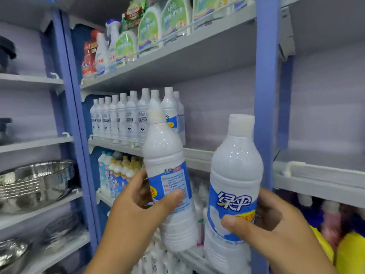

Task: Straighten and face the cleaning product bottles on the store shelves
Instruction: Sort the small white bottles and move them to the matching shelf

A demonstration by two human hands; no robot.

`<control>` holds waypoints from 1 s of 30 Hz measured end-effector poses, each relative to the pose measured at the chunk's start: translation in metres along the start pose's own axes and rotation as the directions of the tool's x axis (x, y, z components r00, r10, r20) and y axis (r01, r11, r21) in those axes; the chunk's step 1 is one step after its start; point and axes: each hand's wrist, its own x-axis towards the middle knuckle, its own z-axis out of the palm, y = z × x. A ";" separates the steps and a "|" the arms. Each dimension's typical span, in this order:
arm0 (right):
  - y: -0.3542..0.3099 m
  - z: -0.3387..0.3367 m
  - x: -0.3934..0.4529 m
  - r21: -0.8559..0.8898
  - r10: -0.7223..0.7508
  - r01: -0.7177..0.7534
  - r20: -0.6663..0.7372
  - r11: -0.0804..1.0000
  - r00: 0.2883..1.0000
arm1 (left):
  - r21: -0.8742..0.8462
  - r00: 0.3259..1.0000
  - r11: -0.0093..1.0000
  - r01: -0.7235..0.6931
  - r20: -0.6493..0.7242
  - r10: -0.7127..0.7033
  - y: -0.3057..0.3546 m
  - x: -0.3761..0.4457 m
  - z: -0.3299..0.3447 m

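Note:
My left hand (pixel 142 202) grips a white bottle (pixel 167 159) with a blue label, held up in the air with its back label of small print towards me. My right hand (pixel 276 218) grips a second white bottle (pixel 235 167) of the same kind, front logo facing me. Both bottles are upright, the left one tilted slightly. Behind them a row of matching white bottles (pixel 126 119) stands on the left part of the middle shelf (pixel 197 155).
Spray bottles with green labels (pixel 150 30) line the upper shelf. Smaller bottles (pixel 118 171) fill the shelf below. A blue upright post (pixel 266 76) stands just behind the right bottle. Steel bowls (pixel 37 180) sit on shelves at left; yellow containers (pixel 349 252) at lower right.

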 end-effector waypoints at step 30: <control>-0.021 0.029 0.217 -0.303 0.063 -0.239 -0.493 0.923 0.868 | 0.068 0.938 0.984 -0.163 0.321 0.133 -0.048 0.285 0.070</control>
